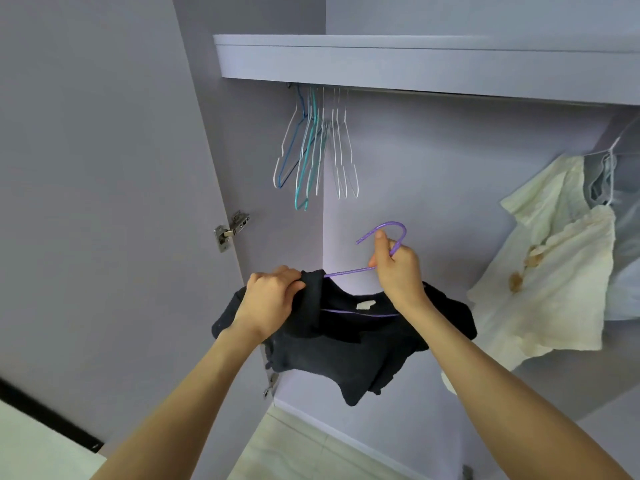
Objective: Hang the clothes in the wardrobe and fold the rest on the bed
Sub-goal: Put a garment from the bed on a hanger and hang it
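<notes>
From the head camera, both hands are raised in front of the open wardrobe, apart from each other and each clamped on something. The left hand [273, 295] has its fingers curled round a bunched shoulder of the black garment [346, 337], pulling the cloth toward the left end of the hanger. The right hand [398, 271] grips the purple hanger [384, 230] at its neck, thumb up along the wire just under the hook.

The hanger's long axis runs roughly left to right across the view, tilted a little so the left arm of the wire slopes down toward the left hand. Its hook stands upward and curls over to the left, its open end facing the wardrobe's left wall. The lower bar shows as a purple line inside the garment's neck opening, beside a white label [365, 304]. The garment drapes over the hanger and hangs below both hands, in mid-air, well under the rail.

Above, a bunch of empty wire hangers [313, 150], white, blue and teal, hangs from the rail beneath the shelf [415, 64]. To the right, a cream shirt [554, 271] with brownish stains hangs on a white hanger. A door hinge [230, 232] sits on the left panel. Pale floor tiles [311, 452] show below.
</notes>
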Available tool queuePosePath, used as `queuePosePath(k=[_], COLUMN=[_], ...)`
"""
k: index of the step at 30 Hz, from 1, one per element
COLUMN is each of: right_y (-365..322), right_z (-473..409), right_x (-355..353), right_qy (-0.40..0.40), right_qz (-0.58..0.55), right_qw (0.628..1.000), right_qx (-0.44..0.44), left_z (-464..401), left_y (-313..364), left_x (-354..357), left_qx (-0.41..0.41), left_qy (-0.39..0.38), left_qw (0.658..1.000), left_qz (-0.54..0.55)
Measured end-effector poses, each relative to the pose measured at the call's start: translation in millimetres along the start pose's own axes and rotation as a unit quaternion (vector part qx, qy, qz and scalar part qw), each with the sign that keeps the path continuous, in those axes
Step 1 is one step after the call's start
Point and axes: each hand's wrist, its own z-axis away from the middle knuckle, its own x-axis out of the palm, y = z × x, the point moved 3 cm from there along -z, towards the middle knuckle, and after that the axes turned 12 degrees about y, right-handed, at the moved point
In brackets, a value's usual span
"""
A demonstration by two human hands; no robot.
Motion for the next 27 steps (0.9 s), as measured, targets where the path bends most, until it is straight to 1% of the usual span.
queuePosePath(k=[3, 5, 6, 8, 10, 13, 15, 17, 19, 21, 25, 27], right_y=[5, 23, 34, 53, 65, 74, 81, 81, 83, 88, 91, 84], right_z=[2, 2, 1, 1, 3, 7, 11, 15, 19, 24, 33, 39], right_x=[-12, -31, -44, -64, -75, -88, -102, -119, -139, -163, -202, -219], right_qy=[-0.108, -0.160, -0.169, -0.195, -0.235, -0.289, -0.311, -0.309, -0.288, -0.254, -0.218, -0.195], right_qz=[-0.016, 0.047, 0.104, 0.225, 0.318, 0.382, 0.394, 0.381, 0.383, 0.397, 0.422, 0.412], right_qw=[0.993, 0.985, 0.979, 0.953, 0.916, 0.877, 0.865, 0.871, 0.875, 0.877, 0.864, 0.868], right_qx=[-0.035, -0.052, -0.052, -0.050, -0.069, -0.050, -0.009, 0.035, 0.069, 0.098, 0.169, 0.196], left_z=[0, 1, 2, 2, 0, -6, -13, -20, -26, -34, -50, -60], left_y=[-10, -20, -26, -34, -38, -31, -21, -10, 7, 34, 95, 128], left_x=[2, 5, 6, 11, 18, 39, 58, 80, 102, 124, 154, 166], left_qx=[-0.029, -0.061, -0.076, -0.096, -0.102, -0.104, -0.111, -0.129, -0.150, -0.155, -0.108, -0.070], left_qy=[0.041, 0.056, 0.060, 0.058, 0.048, 0.026, -0.002, -0.054, -0.120, -0.175, -0.225, -0.239], left_qw=[0.999, 0.996, 0.995, 0.993, 0.993, 0.993, 0.993, 0.990, 0.981, 0.971, 0.962, 0.958], left_qz=[0.011, 0.030, 0.038, 0.044, 0.048, 0.050, 0.034, 0.017, 0.013, 0.043, 0.112, 0.142])
